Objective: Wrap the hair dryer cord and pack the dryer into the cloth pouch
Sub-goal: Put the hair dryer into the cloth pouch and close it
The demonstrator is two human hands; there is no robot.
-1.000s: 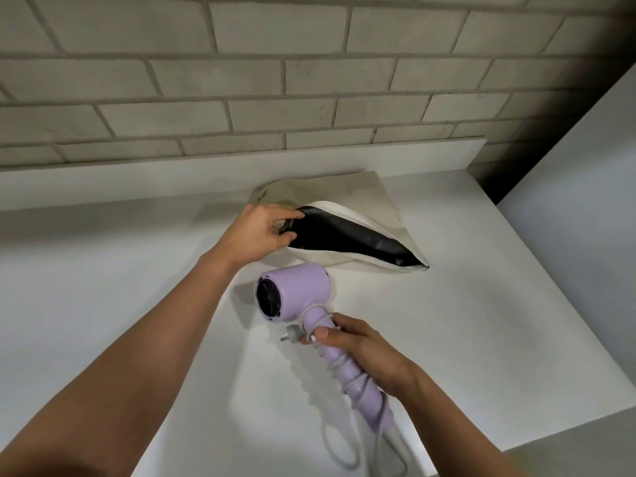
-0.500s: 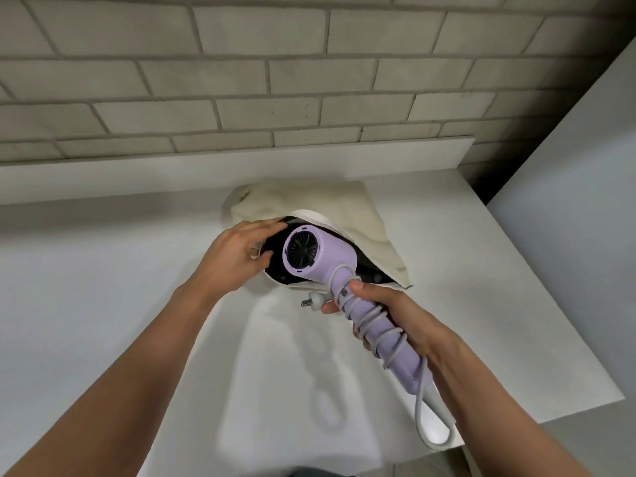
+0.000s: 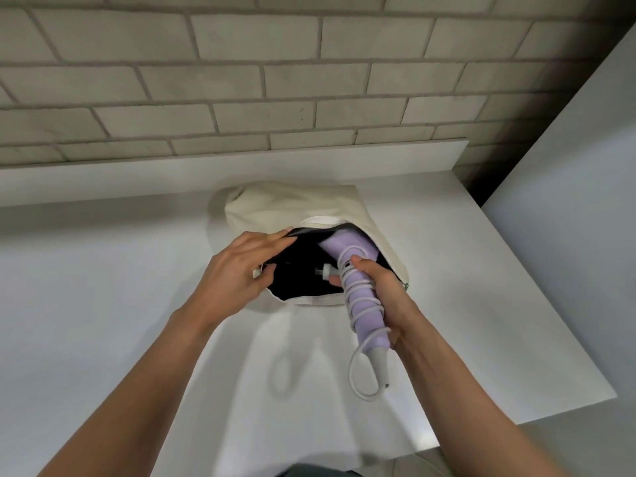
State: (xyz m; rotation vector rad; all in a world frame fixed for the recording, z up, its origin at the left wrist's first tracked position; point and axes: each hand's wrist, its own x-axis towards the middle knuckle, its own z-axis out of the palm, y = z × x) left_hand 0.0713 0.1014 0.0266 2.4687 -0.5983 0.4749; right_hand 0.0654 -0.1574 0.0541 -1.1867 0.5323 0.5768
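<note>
Seemingly a home: white countertop (image 3: 103, 287) against a grey brick wall (image 3: 241, 80).

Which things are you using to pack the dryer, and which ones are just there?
Used for packing:
- cream cloth pouch
- purple hair dryer, head already inside the pouch
- white cord wound round its handle
- left hand holding the pouch open
- right hand gripping the handle

Just there:
- white counter
- brick wall
- white panel on the right
</note>
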